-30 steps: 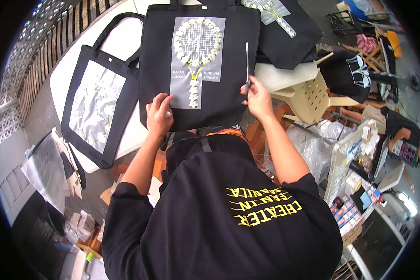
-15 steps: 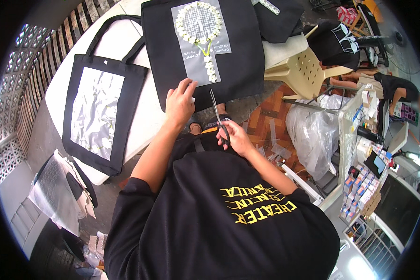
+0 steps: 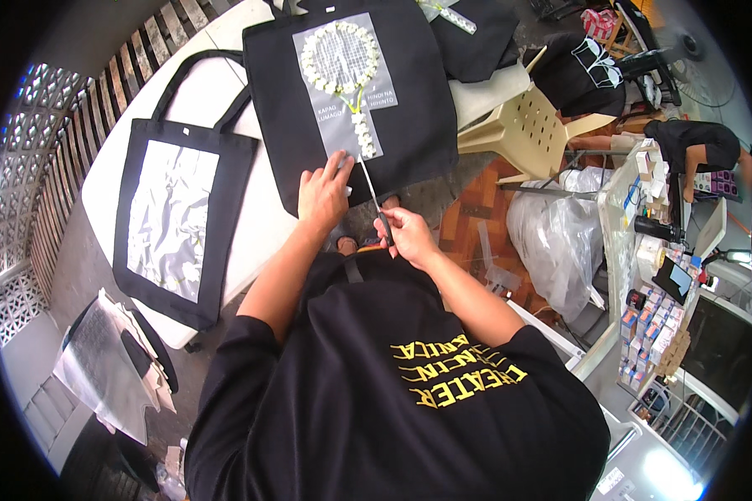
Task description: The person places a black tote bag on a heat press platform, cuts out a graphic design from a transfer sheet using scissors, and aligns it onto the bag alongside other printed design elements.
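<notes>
A black tote bag (image 3: 418,100) lies at the table's near side, carrying a clear film print (image 3: 334,134) of a ring of white flowers with a hanging strand. My left hand (image 3: 324,194) rests on the bag beside the print's lower edge, fingers bent together; a small white bit shows at its palm side, too small to name. In my right hand (image 3: 409,237) is a pair of scissors (image 3: 370,185), gripped by the dark handles. Their blades point away from me, tips at the print's bottom edge. To the left lies a second black tote bag (image 3: 234,159) with a crinkled silvery-white panel (image 3: 171,221).
Both bags lie on a white table (image 3: 100,179). A beige plastic chair (image 3: 522,134) stands to the right, near a large clear plastic bag (image 3: 556,242). Farther right is a bench with small boxes (image 3: 656,326), and another person (image 3: 698,154) bends there.
The scissors have moved left and away from me, their tips reaching the print's lower edge. My right hand has followed. The left hand stays near the print, and the view has shifted slightly.
</notes>
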The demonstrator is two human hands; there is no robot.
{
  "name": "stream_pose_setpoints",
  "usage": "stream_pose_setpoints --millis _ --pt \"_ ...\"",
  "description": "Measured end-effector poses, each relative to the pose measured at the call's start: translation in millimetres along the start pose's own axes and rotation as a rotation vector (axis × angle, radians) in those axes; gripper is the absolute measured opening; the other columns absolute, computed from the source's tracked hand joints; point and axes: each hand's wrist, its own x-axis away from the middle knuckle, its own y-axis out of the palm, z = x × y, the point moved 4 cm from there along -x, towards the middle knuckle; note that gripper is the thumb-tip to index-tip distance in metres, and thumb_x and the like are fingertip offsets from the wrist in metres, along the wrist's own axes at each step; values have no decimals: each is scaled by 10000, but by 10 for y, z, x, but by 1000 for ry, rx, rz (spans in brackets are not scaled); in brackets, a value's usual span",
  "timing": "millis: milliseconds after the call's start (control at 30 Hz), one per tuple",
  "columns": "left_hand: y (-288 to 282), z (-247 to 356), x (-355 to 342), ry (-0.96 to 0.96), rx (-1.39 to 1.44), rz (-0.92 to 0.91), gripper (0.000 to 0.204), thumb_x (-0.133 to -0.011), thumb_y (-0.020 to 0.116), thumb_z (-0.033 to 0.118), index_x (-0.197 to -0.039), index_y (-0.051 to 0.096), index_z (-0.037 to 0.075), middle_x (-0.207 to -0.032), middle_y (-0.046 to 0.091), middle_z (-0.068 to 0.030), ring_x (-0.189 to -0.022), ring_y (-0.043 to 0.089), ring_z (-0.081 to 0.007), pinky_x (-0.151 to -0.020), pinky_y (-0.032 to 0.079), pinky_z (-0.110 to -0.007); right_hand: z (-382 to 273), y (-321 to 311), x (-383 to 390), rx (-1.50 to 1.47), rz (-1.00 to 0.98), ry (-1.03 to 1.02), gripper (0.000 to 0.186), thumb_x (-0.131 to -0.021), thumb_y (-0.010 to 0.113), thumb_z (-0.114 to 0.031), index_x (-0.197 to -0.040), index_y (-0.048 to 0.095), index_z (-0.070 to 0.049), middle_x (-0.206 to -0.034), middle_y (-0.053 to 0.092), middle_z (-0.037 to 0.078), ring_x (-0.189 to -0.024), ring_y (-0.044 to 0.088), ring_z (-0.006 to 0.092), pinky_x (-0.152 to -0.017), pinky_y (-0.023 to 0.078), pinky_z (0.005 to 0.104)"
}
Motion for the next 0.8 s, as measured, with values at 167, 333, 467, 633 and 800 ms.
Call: stream_pose_setpoints --millis 167,333,467,633,800 --pt "3 -5 -7 11 1 -6 651 -736 676 45 -1373 588 147 -1412 552 -24 -988 670 -235 -867 455 -392 -161 67 -122 10 19 -20 214 -1007 572 -96 -1190 625 3 -860 640 34 -640 611 86 -439 459 222" --pt "-30 -1 6 22 -3 -1 633 -752 720 99 -1368 581 149 -1412 547 -20 -974 667 -222 -855 457 -402 -458 109 -349 76 28 -49 214 -985 630 -138 -1143 668 2 -793 652 9 -587 587 69 -434 447 233" --pt "-27 -6 -18 18 -7 -17 608 -765 745 137 -1351 583 147 -1408 548 -16 -978 667 -220 -852 460 -410 -684 108 -491 56 19 -2 224 -971 668 -193 -1102 687 -13 -758 629 8 -566 584 79 -430 435 241" --pt "-46 -94 -229 -42 39 19 604 -750 680 43 -1340 591 141 -1328 572 -70 -1024 661 -262 -843 471 -419 -687 63 -591 45 -26 15 299 -952 720 -283 -1078 674 -16 -796 631 31 -642 619 104 -460 450 240" --pt "-83 -255 -701 -213 -99 40 647 -774 636 17 -1399 531 147 -1319 538 -91 -900 693 -288 -817 478 -441 -656 83 -591 16 -27 17 287 -962 710 -282 -1071 672 -19 -803 626 25 -640 614 105 -470 459 240"
